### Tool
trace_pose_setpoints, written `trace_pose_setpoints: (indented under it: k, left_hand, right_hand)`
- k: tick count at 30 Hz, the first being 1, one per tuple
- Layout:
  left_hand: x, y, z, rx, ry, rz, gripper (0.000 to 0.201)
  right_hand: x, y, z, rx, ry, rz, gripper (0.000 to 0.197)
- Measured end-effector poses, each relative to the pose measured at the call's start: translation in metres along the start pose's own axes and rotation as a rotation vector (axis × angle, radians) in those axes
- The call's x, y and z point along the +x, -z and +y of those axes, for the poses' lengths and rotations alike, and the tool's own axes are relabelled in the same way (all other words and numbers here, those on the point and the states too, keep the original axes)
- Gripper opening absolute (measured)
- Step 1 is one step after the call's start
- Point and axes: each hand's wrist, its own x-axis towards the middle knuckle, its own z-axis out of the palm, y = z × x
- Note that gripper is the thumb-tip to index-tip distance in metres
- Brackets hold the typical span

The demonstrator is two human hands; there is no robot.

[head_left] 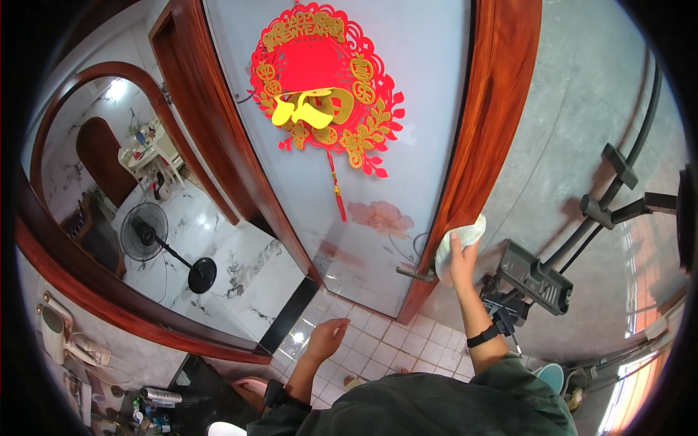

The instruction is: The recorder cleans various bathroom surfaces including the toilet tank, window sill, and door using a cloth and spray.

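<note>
My right hand [462, 263] grips a pale whitish cloth [474, 232]. It presses the cloth against the reddish-brown wooden edge of a door [434, 270], just beside the dark door handle [414, 274]. My left hand [329, 339] hangs in the air over the tiled floor, loosely bent with nothing seen in it. Frosted glass [407, 43] fills the door. On the glass hangs a red and gold paper decoration [313, 65] with a yellow flap and a red tassel [339, 200]. A pinkish flower print [382, 216] shows lower down.
Close to my right arm, a dark stand [574, 247] with a tray [534, 276] stands before grey wall tiles. An arched mirror [102, 211] on the left shows a black fan [145, 232]. Bottles [160, 396] and a hair dryer [62, 334] sit at lower left.
</note>
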Motion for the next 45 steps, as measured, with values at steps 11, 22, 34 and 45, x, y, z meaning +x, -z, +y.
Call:
trace_pose_setpoints:
  k: [11,22,34,45]
  left_hand:
    - [0.027,-0.008,0.046,0.012,-0.101,0.042,0.019]
    - [-0.045,0.025,0.135,-0.227,0.005,0.583,0.063]
    - [-0.11,0.074,0.129,-0.544,0.022,1.299,0.046]
    - [-0.164,0.202,0.02,-0.712,-0.061,1.37,0.063]
  right_hand:
    - [-0.095,0.019,-0.027,-0.04,0.033,-0.081,0.057]
    - [-0.138,-0.007,-0.054,0.588,-0.597,-1.108,0.047]
    - [-0.262,-0.168,-0.087,0.533,0.414,-1.394,0.071]
    - [-0.229,-0.368,-0.341,0.526,0.927,-0.788,0.052]
